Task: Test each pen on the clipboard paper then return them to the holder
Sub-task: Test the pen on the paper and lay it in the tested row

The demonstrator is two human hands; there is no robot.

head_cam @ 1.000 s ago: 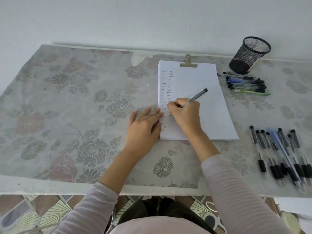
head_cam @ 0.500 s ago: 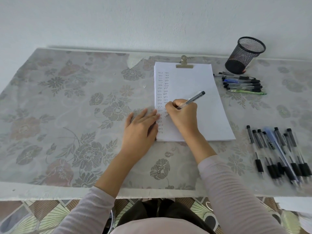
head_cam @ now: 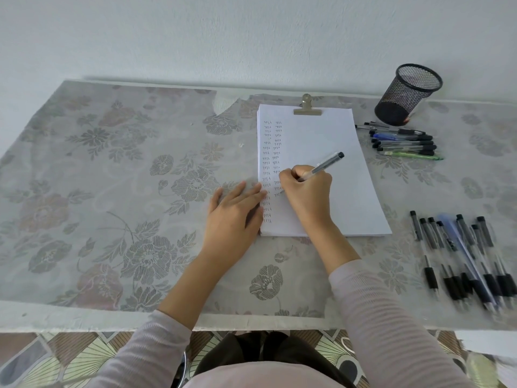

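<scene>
White paper (head_cam: 330, 152) lies clipped under a brass clip (head_cam: 307, 109), with two columns of small written marks down its left side. My right hand (head_cam: 307, 194) grips a clear pen with a black cap end (head_cam: 326, 163), its tip touching the paper beside the second column. My left hand (head_cam: 235, 214) lies flat, fingers apart, pressing the paper's left edge. A black mesh holder (head_cam: 407, 95) stands at the back right, tilted in this view and seemingly empty. Several pens (head_cam: 402, 142) lie just below the holder. Another row of several pens (head_cam: 461, 256) lies at the right front.
A floral cloth (head_cam: 112, 191) covers the table, which ends at a white wall behind. The table's front edge (head_cam: 84, 317) runs across near my body. Patterned floor tiles (head_cam: 56, 357) show below it.
The view has drifted slightly. My right hand has moved a little down the second column while writing. My left hand stays on the paper's edge.
</scene>
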